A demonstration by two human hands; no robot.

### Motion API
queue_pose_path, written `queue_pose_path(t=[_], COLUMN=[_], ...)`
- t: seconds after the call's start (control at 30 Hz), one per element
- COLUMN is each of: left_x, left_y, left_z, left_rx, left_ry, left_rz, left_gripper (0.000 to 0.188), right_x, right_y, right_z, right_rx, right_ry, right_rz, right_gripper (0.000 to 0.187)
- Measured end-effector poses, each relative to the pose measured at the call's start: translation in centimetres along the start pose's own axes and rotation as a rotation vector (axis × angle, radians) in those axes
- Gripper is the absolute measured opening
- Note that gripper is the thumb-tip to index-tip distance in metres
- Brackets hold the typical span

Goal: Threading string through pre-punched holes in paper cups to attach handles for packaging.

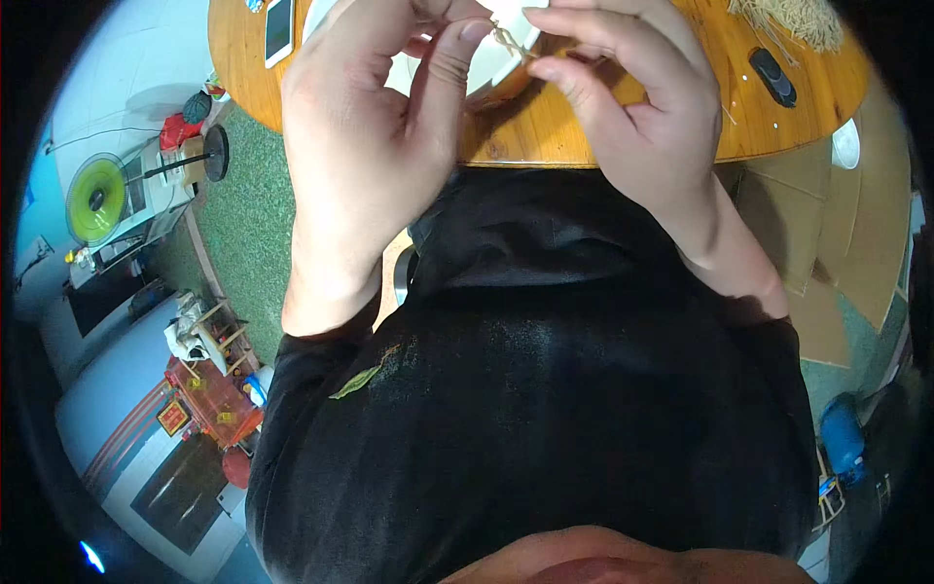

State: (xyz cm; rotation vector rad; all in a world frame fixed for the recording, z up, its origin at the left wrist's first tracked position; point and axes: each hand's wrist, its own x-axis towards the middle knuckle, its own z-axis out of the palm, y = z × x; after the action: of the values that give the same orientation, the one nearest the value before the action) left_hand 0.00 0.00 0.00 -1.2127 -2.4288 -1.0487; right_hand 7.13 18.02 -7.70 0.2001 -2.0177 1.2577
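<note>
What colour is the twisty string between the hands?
The twisty string is pale beige; the head view, the only one, shows it.

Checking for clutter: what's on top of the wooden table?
At least a phone, white container, beige strands and small black device. The left hand and right hand cover part of the container and table; anything there is hidden.

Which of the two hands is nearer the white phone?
The left hand: the white phone lies on the wooden table off its outer side. The right hand is farther away, nearer the black oblong device.
</note>
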Motion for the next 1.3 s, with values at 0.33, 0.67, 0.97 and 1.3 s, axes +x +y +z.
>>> queue_pose_path(t=[0.33, 0.67, 0.97, 1.3], left_x=[-0.6, -2.2, -3.2, -2.8], left_y=[0.4, -0.8, -1.2, -0.7], left_z=[-0.4, -1.1, -1.0, -0.5], left_rx=[-0.040, -0.008, 0.077, 0.145], left_ry=[-0.002, -0.101, -0.141, -0.097], left_rz=[0.004, 0.293, 0.269, 0.142], left_gripper=[0.005, 0.018, 0.019, 0.017], right_x=[0.6, 0.9, 0.4, -2.2], right_y=[-0.3, 0.0, 0.7, -11.2], right_z=[0.2, -0.3, -0.3, -5.3], right_rx=[-0.077, -0.076, -0.086, 1.123], right_ry=[0.075, 0.051, 0.021, -0.357], right_rz=[-0.273, -0.186, 0.052, 0.441], right_gripper=[0.015, 0.013, 0.009, 0.087])
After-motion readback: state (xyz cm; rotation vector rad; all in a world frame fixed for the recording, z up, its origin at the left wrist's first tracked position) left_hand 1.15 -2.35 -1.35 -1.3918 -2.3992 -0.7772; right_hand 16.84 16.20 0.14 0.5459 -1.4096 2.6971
